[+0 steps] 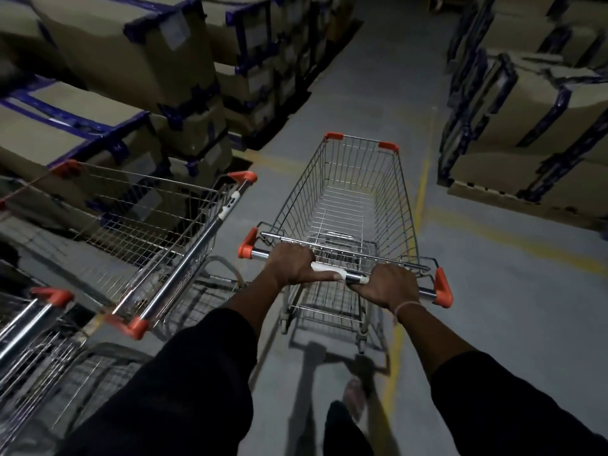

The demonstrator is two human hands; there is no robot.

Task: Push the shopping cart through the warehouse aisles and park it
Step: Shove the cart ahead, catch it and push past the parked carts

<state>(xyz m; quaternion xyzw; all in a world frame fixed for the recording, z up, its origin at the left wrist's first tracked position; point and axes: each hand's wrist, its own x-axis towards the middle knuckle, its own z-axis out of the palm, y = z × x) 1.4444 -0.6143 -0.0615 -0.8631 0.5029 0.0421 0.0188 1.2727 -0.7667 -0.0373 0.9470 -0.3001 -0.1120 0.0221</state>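
Observation:
An empty wire shopping cart (348, 199) with orange corner caps stands in front of me, pointing down the aisle. Its chrome handle bar (353, 276) has a white middle sleeve. My left hand (292, 263) is wrapped around the left part of the bar, thumb lying along the white sleeve. My right hand (391, 286) grips the right part, a thin band on its wrist. Both sleeves are dark. The basket holds nothing.
Two other wire carts, one (158, 232) close on my left and another (29, 320) at the lower left, stand beside mine. Stacked cardboard boxes with blue straps line the left (138, 64) and right (526, 133). A yellow floor line (422, 179) runs along the grey aisle ahead.

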